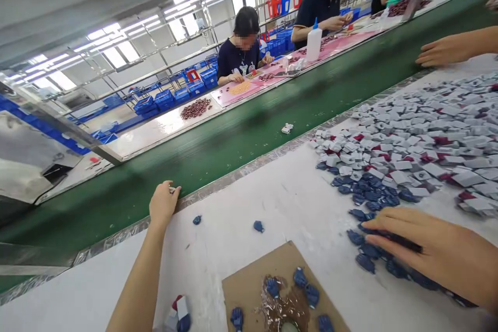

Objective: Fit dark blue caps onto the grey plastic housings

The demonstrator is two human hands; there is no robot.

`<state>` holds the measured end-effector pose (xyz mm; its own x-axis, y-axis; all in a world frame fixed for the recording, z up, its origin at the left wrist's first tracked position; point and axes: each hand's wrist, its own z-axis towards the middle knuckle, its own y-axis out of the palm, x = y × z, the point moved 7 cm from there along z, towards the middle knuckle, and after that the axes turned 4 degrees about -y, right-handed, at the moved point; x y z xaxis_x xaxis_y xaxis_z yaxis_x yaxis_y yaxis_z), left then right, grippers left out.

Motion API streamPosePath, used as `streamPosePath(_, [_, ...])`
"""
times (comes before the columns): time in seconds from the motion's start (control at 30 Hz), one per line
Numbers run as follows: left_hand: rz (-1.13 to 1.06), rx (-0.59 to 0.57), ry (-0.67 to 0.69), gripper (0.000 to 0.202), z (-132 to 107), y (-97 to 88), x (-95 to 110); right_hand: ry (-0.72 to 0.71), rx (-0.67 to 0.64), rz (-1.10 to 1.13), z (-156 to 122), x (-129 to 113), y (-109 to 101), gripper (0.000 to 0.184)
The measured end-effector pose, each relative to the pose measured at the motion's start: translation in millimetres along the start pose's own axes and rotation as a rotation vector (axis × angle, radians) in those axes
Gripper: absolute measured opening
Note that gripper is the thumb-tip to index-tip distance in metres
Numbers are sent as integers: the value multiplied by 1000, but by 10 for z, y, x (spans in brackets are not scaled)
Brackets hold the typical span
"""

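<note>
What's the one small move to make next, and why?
Probably pinch one blue piece with the right hand, since that hand is down among several of them, while the left hand is away at the green belt's edge.

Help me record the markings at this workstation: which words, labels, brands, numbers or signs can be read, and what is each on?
None reads clearly.
Shirt print on the co-worker across the green belt: pale letters, too blurred to quote.
White bottle: no legible label.
Blue pieces, pale blocks, brown board: no legible text.
</note>
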<state>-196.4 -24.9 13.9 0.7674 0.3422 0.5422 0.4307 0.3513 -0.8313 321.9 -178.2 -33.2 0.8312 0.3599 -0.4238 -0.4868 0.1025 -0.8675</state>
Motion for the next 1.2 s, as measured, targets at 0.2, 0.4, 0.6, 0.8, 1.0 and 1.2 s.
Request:
streamPosePath(0.2, [-363,-13,-202,26,-516,-309,18,-214,-186,-185,280,-362,120,27])
streamPosePath(0.4, [-759,-275,-263,18,-1733,-566,232,-200,-259,-138,281,-408,178,22])
streamPosePath(0.6, [-1027,-300,-285,56,-2815,-714,66,-188,-411,163,196,-990,191,22])
streamPosePath(0.8, [-1347,-214,-637,33,-3615,-322,-191,-411,-521,265,-35,-1703,543,21])
streamPosePath(1.0, [-1475,-282,-786,38,-3870,-118,-145,-690,-495,55,-45,-1910,774,30])
streamPosePath(1.2, [-1549,-296,-797,35,-3853,-35,-158,-789,-436,-2,-95,-1879,859,33])
